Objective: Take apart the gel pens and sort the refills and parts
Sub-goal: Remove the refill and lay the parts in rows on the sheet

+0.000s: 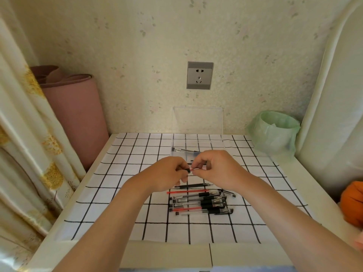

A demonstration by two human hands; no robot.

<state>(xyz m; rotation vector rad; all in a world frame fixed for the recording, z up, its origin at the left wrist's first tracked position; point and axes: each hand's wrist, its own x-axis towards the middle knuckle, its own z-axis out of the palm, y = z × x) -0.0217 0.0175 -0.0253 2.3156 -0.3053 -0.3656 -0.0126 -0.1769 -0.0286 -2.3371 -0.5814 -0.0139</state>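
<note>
Both hands hold one gel pen (191,169) above the middle of the checked table. My left hand (169,173) pinches its black grip end. My right hand (214,169) pinches the clear barrel with red inside. Below them lies a pile of gel pens (200,204), with a loose black refill (193,185) and a red refill (184,192) at its far side. A clear plastic box (197,142) stands open behind the hands, with a pen barrel (185,150) in it; my hands hide its front.
A checked cloth (117,193) covers the small white table. A green-bagged bin (274,131) stands at the back right, a pink rolled mat (76,114) at the back left. A curtain (23,154) hangs on the left. A wall socket (199,75) is above the box.
</note>
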